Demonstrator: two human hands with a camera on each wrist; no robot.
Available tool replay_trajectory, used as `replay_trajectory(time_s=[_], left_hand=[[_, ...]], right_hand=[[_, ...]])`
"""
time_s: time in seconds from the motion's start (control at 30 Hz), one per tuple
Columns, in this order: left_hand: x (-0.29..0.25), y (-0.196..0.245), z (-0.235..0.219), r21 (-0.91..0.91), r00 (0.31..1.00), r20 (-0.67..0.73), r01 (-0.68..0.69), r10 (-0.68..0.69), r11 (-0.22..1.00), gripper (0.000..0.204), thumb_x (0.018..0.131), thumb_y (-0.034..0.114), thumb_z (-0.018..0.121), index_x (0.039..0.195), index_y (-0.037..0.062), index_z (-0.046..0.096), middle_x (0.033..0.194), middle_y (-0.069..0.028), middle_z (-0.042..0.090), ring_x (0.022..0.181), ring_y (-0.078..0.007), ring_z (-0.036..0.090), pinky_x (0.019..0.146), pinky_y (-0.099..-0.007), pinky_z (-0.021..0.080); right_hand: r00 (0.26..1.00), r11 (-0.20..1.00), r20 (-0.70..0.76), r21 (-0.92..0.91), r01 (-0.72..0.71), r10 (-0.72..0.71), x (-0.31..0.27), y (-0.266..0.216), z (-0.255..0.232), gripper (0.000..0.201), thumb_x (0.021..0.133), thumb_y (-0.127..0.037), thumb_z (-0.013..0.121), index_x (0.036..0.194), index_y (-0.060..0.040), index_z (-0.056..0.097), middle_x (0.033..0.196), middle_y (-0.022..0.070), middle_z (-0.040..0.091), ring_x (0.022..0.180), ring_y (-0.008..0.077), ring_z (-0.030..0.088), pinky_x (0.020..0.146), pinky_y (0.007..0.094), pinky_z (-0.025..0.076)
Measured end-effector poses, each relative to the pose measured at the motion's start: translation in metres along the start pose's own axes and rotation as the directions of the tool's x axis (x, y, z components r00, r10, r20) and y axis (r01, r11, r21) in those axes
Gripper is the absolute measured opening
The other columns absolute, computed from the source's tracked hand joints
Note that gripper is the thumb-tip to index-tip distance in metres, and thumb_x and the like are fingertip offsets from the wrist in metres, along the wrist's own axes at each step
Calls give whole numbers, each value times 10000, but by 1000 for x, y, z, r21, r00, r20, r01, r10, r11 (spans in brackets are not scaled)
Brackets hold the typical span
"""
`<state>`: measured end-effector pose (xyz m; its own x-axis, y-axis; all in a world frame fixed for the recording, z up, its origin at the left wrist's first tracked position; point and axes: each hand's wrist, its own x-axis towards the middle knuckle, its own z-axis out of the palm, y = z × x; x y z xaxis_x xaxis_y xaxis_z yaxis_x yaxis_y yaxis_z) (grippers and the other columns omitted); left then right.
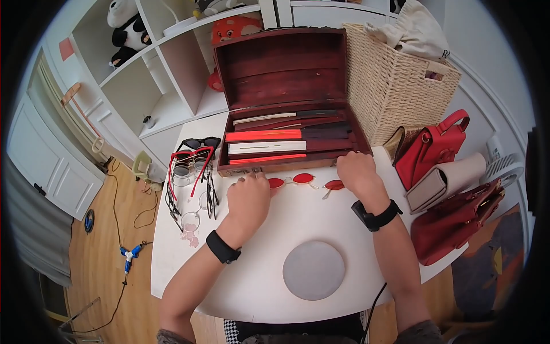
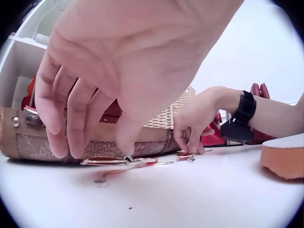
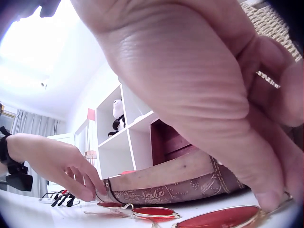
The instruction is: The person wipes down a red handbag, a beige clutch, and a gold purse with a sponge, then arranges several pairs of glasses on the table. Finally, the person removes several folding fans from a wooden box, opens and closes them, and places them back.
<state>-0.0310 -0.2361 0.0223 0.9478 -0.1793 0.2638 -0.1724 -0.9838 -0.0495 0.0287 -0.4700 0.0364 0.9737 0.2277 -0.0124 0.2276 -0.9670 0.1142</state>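
Glasses with red lenses (image 1: 303, 178) and thin gold frames lie on the white table, close against the front of the open dark-red chest (image 1: 286, 167). Three red lenses show in the head view. At their left end is my left hand (image 1: 249, 200); its fingers hang bent and apart from the thumb, over a red lens (image 2: 104, 160) in the left wrist view. My right hand (image 1: 358, 172) pinches the gold edge beside the rightmost lens (image 3: 218, 217) between thumb and fingers, which partly hide it. Folded fans (image 1: 263, 135) in red, white and dark tones fill the chest.
Several other glasses (image 1: 192, 163) lie at the table's left. A round grey disc (image 1: 314, 270) rests near the front. Bags (image 1: 441, 143) stand along the right edge, a woven basket (image 1: 395, 80) behind them. White shelves (image 1: 177, 63) are at the back left.
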Motion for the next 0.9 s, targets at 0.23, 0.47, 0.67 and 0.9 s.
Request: replay_trajectory(time_s=[0.23,0.47,0.67,0.9], left_hand=[[2,15,-7,-112,993,73,-87,96,990,341,855,301,699,1018,15,610,766,-147,674,708,-335,685,603,-409,545],[-2,13,2,-136,974,173,-124,147,983,293,841,273,712,1004,47,622,781,-146,693,711,-332,684,616,-434,539],[-5,-4,-1,-91,979,191,-50,67,995,243,836,276,715,869,44,651,733,-146,682,686,-343,675,623,-436,534],[-3,-10,-4,-166,989,144,9,16,986,278,864,301,694,845,28,644,710,-171,670,661,-363,666,613,-443,527]], right_hand=[[993,999,-115,-18,37,-39,-2,0,5,143,837,-94,577,844,-60,716,860,129,699,835,294,700,703,426,542],[983,999,-181,-33,-25,18,5,-9,11,102,797,-96,662,862,-99,741,894,88,716,880,242,709,718,357,555],[973,999,-224,-19,43,-46,-1,0,6,129,828,-96,589,814,-52,709,838,140,695,789,300,705,677,426,547],[989,999,-143,-10,44,-45,2,7,11,179,855,-95,543,852,-39,714,818,152,695,782,313,704,695,440,550]])
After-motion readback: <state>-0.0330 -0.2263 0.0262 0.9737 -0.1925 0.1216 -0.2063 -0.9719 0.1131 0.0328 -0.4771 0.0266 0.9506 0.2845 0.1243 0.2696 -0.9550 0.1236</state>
